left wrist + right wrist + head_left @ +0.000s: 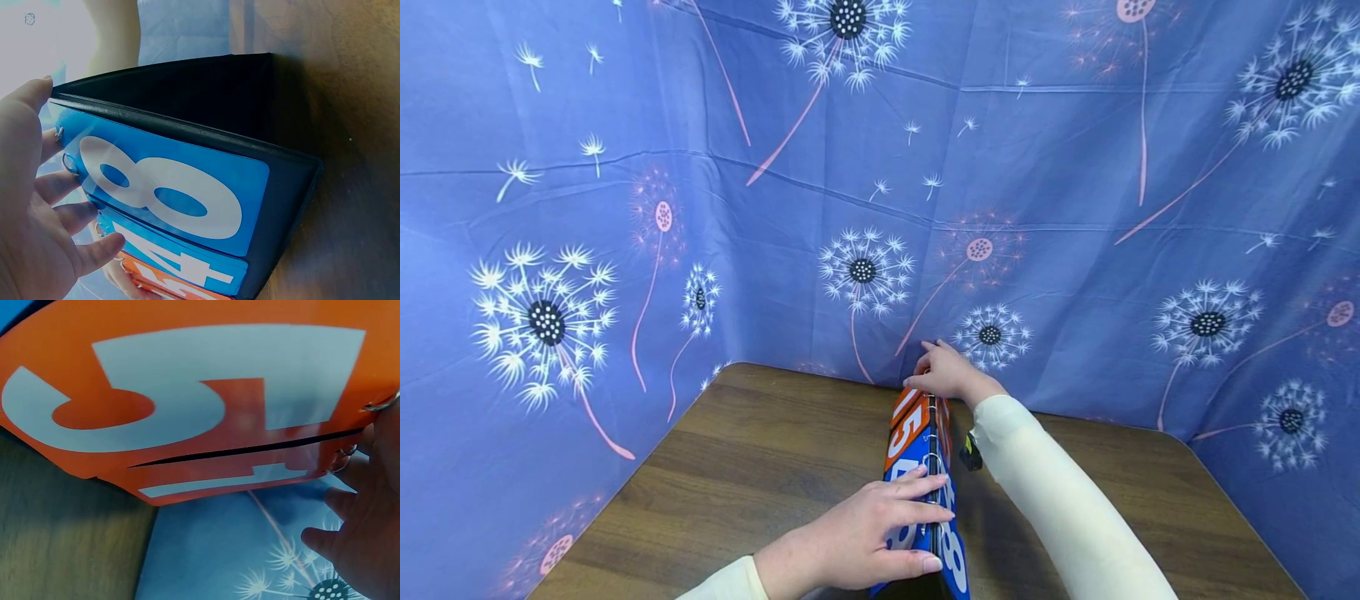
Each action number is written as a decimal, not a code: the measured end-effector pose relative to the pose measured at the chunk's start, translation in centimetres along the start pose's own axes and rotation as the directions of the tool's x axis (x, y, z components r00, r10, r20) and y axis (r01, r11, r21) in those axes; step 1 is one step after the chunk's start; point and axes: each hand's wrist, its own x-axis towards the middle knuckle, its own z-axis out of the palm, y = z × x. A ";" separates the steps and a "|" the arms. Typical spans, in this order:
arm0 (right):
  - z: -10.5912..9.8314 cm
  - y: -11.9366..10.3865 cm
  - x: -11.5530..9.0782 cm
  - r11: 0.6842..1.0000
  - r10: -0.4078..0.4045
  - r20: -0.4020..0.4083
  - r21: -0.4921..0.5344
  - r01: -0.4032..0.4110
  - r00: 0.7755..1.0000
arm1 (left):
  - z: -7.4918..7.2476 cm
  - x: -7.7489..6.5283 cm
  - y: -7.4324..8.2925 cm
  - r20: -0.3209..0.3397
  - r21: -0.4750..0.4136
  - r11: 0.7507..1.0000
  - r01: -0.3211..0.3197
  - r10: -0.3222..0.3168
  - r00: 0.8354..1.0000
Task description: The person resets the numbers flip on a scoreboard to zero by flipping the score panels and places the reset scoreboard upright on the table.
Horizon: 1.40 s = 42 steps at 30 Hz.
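On the wooden desk (760,467) there stands a tent-shaped flip stand (282,200), and its near end shows a dark hollow. Metal rings (59,134) along the top carry number cards, among them a blue card (181,194) with 8 and an orange card (175,362) with 5. The left hand (868,529) lies over the near part of the top, fingers spread apart. The right hand (946,371) touches the far end; whether it grips there, I cannot tell well.
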 end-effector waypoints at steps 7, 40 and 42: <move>0.7 0.9 -0.2 0.984 0.005 -0.003 0.180 -0.005 1.000 | 0.2 0.0 0.0 0.006 -0.016 1.000 0.007 -0.007 1.000; 11.6 10.1 -4.1 0.619 0.360 -0.150 0.777 -0.115 0.921 | 0.0 0.1 -0.1 0.026 -0.066 0.997 0.036 -0.035 0.999; 11.6 10.2 -4.3 0.606 0.379 -0.142 0.785 -0.129 0.915 | 0.0 0.1 -0.1 0.028 -0.067 0.997 0.039 -0.037 0.999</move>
